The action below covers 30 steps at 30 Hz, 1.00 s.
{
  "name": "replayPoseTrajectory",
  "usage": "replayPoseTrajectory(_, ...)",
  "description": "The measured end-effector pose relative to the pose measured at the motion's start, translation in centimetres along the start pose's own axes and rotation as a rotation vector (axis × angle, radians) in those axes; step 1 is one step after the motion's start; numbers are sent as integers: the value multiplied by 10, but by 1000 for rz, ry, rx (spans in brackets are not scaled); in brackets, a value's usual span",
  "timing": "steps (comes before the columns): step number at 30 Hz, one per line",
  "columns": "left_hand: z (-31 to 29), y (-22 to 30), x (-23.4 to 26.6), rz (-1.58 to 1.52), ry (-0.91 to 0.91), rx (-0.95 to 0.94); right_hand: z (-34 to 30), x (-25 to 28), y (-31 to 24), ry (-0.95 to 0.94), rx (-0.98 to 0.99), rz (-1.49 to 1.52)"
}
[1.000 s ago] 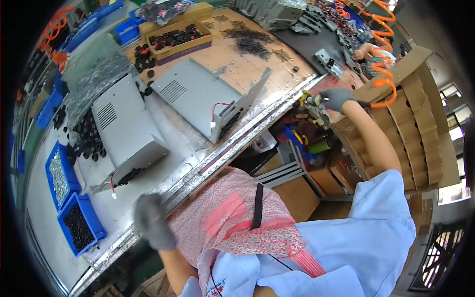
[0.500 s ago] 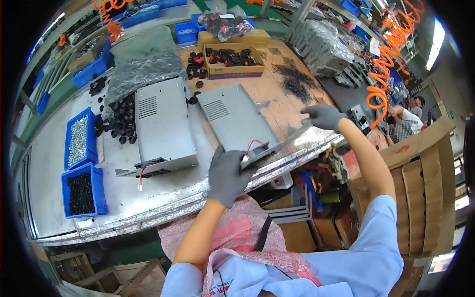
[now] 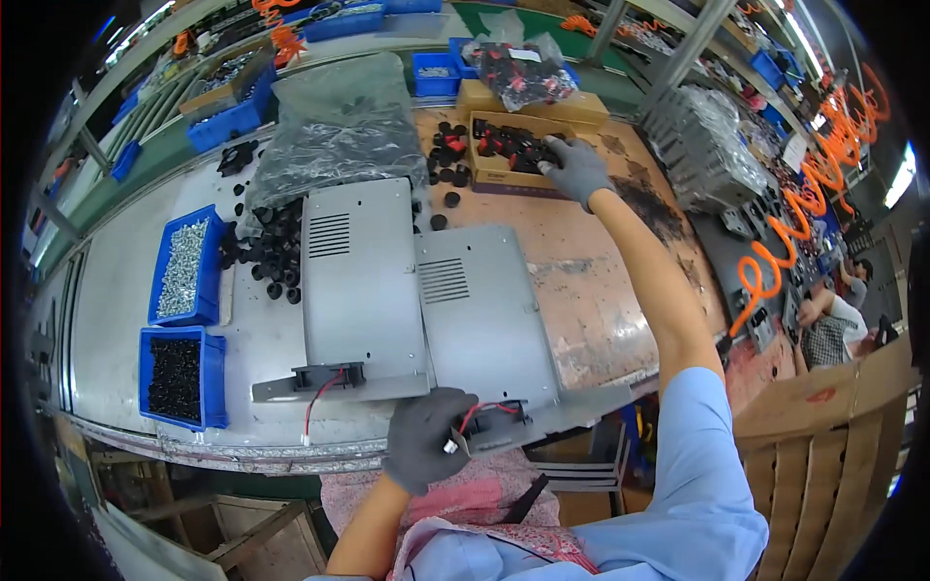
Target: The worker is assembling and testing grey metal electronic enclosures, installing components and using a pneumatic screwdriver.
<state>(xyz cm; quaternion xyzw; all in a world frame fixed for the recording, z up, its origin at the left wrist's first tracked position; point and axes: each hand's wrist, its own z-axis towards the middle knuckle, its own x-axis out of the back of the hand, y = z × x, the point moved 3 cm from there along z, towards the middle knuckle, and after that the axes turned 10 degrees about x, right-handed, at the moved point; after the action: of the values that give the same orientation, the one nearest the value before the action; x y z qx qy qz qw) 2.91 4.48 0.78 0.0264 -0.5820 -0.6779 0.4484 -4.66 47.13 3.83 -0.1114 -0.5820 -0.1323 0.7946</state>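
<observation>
My left hand in a grey glove is closed on the near left corner of a grey sheet-metal panel with slotted vents. Beside those fingers, a small black fan-like part with red wires and a white plug sits at the panel's bent front edge. My right hand, also gloved, reaches over the right end of a cardboard box holding black and red parts. Its thumb and fingers are apart, with nothing visible between them. A second vented panel lies to the left, its right side against the first.
Blue bins of silver screws and black screws stand at left. Black knob-like caps lie by a clear plastic bag. Orange coiled hose hangs at right, near stacked metal housings. Another person is far right.
My right hand has left the panel's right side and moved up and left to the cardboard box. The held panel now lies straighter, beside the other panel. The whole view has shifted.
</observation>
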Motion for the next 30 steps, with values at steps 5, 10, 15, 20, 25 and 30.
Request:
replayPoseTrajectory(5, -5, -10, -2, 45, -66, 37, 52, -36, -42, -65, 241, 100)
replayPoseTrajectory(10, -10, -12, -5, 36, -83, 100, 78, -35, -63, -359, 190, -91)
replayPoseTrajectory(15, -11, -11, -4, 19, -88, 104, 76, -38, -65, -348, 166, 25)
replayPoseTrajectory(20, -6, -13, -1, 25, -119, 66, 72, -27, -67, -310, 110, 72)
replayPoseTrajectory(25, -2, -7, -1, 17, -39, 18, 51, -17, -52, -43, -175, 592)
replayPoseTrajectory(30, -2, -5, -3, 45, 5, -22, 38, -18, -12, 114, -359, 1388)
